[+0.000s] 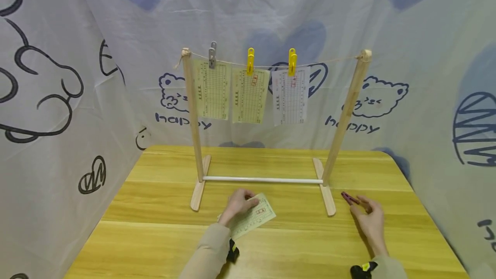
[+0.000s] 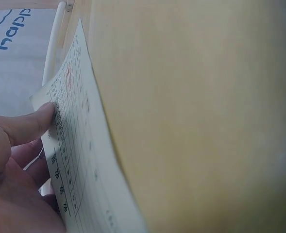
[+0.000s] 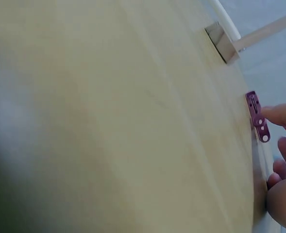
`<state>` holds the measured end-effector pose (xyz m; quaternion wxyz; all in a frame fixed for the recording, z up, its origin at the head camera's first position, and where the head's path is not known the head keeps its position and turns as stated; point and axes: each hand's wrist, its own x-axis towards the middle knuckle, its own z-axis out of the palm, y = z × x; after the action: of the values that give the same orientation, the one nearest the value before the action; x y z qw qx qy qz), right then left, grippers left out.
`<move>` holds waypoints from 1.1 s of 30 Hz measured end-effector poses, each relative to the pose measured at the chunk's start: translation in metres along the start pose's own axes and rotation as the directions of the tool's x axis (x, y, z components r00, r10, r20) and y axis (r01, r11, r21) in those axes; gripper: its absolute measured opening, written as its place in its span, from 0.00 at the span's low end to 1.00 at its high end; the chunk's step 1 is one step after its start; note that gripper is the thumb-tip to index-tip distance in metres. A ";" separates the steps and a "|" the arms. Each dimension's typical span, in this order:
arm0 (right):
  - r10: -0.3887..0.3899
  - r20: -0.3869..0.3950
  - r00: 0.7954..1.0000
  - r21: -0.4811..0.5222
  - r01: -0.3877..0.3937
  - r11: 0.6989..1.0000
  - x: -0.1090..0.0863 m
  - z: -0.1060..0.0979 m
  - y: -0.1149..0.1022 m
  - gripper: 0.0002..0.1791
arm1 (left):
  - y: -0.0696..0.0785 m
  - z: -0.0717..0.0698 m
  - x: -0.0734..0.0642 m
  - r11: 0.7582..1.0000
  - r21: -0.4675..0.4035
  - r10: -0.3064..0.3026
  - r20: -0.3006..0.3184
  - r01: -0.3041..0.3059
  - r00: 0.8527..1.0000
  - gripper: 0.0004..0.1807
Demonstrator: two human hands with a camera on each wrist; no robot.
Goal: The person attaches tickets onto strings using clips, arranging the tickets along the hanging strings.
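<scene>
My left hand (image 1: 241,203) pinches a pale green printed slip (image 1: 260,216) along its upper edge, thumb on the printed face and fingers behind. In the left wrist view the slip (image 2: 79,141) tilts above the wooden surface. At the right, my right hand (image 1: 372,221) has its thumb and forefinger at the near end of a dark purple clothespin (image 1: 347,197). A fingertip overlaps the side of the clothespin (image 3: 257,116) in the right wrist view, while the other fingers curl below it.
A wooden stand (image 1: 350,117) with a white crossbar (image 1: 263,180) stands on the table (image 1: 155,227). From its string hang two green slips (image 1: 213,94) and a white slip (image 1: 290,102), held by one grey clip (image 1: 212,55) and two yellow clips (image 1: 292,61). A printed curtain (image 1: 240,3) surrounds the table.
</scene>
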<state>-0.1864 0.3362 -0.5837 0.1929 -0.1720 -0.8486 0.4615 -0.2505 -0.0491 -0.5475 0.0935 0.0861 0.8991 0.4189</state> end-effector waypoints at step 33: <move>-0.014 -0.024 1.000 -0.110 0.012 0.994 0.001 0.006 0.001 0.18 | -0.002 0.001 0.001 1.000 0.002 0.022 -0.001 -0.022 1.000 0.11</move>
<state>-0.1905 0.3325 -0.5871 0.1967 -0.1825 -0.8713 0.4109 -0.2511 -0.0490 -0.5495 0.0885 0.0961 0.8985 0.4191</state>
